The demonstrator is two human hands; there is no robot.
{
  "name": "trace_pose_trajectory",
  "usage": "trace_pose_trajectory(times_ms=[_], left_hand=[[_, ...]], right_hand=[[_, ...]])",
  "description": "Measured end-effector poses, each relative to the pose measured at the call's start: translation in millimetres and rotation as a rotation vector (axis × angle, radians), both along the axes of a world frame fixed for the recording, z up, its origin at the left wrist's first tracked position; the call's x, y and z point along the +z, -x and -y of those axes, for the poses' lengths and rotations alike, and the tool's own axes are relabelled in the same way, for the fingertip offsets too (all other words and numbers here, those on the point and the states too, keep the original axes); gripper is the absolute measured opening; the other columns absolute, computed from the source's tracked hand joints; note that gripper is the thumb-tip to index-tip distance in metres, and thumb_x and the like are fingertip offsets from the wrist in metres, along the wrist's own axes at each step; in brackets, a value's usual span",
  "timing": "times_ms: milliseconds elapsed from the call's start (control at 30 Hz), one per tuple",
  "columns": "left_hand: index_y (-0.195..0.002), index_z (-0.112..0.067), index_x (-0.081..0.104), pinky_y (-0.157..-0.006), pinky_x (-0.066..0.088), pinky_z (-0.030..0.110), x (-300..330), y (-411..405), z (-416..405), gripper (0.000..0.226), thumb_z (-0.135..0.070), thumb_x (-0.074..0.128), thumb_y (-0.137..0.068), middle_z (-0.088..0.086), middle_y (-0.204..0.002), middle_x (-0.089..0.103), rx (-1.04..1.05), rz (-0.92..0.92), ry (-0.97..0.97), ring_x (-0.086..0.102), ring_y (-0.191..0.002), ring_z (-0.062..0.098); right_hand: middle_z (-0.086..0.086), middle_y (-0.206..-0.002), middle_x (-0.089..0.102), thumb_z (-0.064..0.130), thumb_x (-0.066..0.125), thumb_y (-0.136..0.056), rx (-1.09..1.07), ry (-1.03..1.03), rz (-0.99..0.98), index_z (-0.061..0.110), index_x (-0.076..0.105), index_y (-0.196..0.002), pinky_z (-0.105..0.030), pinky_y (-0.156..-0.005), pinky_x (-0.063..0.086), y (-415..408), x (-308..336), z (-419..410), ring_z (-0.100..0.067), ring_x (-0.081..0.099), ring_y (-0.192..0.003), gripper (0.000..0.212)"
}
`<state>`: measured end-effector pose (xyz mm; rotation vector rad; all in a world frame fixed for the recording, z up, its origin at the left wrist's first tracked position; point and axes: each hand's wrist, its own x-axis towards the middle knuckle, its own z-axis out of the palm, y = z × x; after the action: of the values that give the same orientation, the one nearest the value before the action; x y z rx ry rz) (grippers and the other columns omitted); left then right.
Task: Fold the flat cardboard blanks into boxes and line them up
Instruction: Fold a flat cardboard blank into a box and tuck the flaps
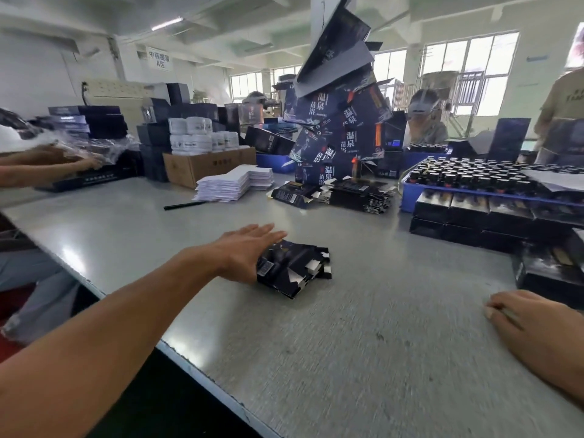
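From the head camera we see our left hand [245,249] stretched out at about 11 o'clock over the grey table [363,343], fingers straight and together, palm down, its edge touching the left end of a small stack of flat black blanks [295,268] lying near the middle of the table. The hand grips nothing. Our right hand [531,327] rests on the table at 3 o'clock, fingers loosely curled with the tips on the surface, holding nothing, well apart from the stack.

At 12 o'clock, farther back, a bigger pile of flat blanks [357,196] lies on the table, and behind it folded dark boxes [341,128] are stacked in a leaning tower. At 2 o'clock, rows of finished black boxes [474,216] stand just in front of a blue tray [407,197] of dark bottles. At 11 o'clock lie white folded sheets [234,183] and a black pen [185,205].
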<state>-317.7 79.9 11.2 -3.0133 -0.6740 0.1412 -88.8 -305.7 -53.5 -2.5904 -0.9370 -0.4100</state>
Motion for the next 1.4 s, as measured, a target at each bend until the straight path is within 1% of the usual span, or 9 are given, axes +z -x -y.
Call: trace_pose_trajectory(times_ms=[100,267,400,633,833,1100,1200,1300,1400], left_hand=[[-0.157,-0.041,-0.007,-0.125,0.008,0.047,-2,-27,6,0.116,-0.02,0.075,-0.078,-0.007,-0.168,-0.005,-0.019,-0.122,-0.007,-0.002,-0.154,0.02],[-0.157,-0.042,0.001,-0.113,0.034,0.047,5,-43,6,0.125,-0.024,0.083,-0.065,0.002,-0.153,0.031,-0.053,-0.218,-0.082,0.031,-0.141,0.026],[-0.156,-0.045,-0.002,-0.112,0.035,0.047,10,-39,0,0.129,-0.037,0.089,-0.064,0.004,-0.148,0.031,-0.058,-0.188,-0.057,0.034,-0.135,0.028],[-0.155,-0.039,-0.01,-0.101,0.041,0.035,38,-22,23,0.138,-0.084,0.073,-0.054,0.001,-0.133,0.035,-0.142,0.185,-0.14,0.044,-0.118,0.02],[-0.155,-0.034,-0.011,-0.101,0.032,0.037,44,-43,97,0.131,-0.096,0.051,-0.058,0.001,-0.142,0.04,-0.371,0.602,-0.357,0.041,-0.122,0.02],[-0.152,-0.032,-0.012,-0.111,0.035,0.042,2,-128,193,0.124,-0.092,0.05,-0.063,0.004,-0.137,0.045,-0.464,0.765,-0.117,0.047,-0.125,0.026],[-0.154,-0.033,-0.013,-0.106,0.039,0.041,-16,-142,206,0.126,-0.089,0.055,-0.064,0.005,-0.138,0.046,-0.499,0.758,-0.079,0.047,-0.124,0.026],[-0.158,-0.024,0.013,-0.092,0.051,0.041,-30,-142,213,0.124,-0.088,0.057,-0.061,0.007,-0.126,0.057,-0.582,0.808,-0.174,0.059,-0.11,0.026],[-0.155,-0.018,0.027,-0.086,0.054,0.042,-35,-139,215,0.115,-0.09,0.037,-0.066,0.008,-0.122,0.06,-0.628,0.837,-0.216,0.063,-0.105,0.027]], right_hand=[[0.016,-0.093,0.06,0.034,0.062,-0.092,-0.001,0.004,0.006,0.036,0.067,-0.087,-0.041,-0.073,0.055,11,8,-2,-0.023,0.066,-0.079,0.008],[0.016,-0.089,0.061,0.032,0.063,-0.093,0.015,-0.006,0.013,0.033,0.069,-0.087,-0.035,-0.067,0.05,9,9,-1,-0.016,0.06,-0.072,0.008],[0.017,-0.092,0.063,0.034,0.062,-0.094,0.019,0.019,0.026,0.035,0.068,-0.09,-0.033,-0.069,0.048,4,6,-1,-0.012,0.058,-0.073,0.008],[0.026,-0.087,0.053,0.035,0.062,-0.093,-0.021,0.017,0.045,0.039,0.065,-0.088,-0.03,-0.066,0.044,0,4,-1,-0.01,0.055,-0.072,0.008],[0.023,-0.095,0.065,0.042,0.06,-0.093,-0.058,0.026,-0.003,0.042,0.061,-0.089,-0.028,-0.071,0.044,2,6,-3,-0.006,0.055,-0.076,0.005],[-0.001,-0.096,0.078,0.052,0.06,-0.095,0.048,-0.863,-0.854,0.021,0.072,-0.102,-0.031,-0.059,0.057,22,58,14,-0.028,0.076,-0.08,0.034],[-0.004,-0.096,0.077,0.038,0.065,-0.096,0.116,-0.974,-0.883,0.022,0.073,-0.102,-0.03,-0.062,0.059,35,67,24,-0.031,0.076,-0.087,0.019],[-0.004,-0.091,0.077,0.022,0.07,-0.093,0.067,-0.99,-0.809,0.017,0.067,-0.106,-0.031,-0.062,0.058,42,55,28,-0.029,0.076,-0.082,0.014],[-0.005,-0.083,0.076,0.022,0.071,-0.093,0.065,-0.957,-0.775,0.012,0.063,-0.098,-0.034,-0.063,0.059,50,47,28,-0.028,0.076,-0.079,0.013]])
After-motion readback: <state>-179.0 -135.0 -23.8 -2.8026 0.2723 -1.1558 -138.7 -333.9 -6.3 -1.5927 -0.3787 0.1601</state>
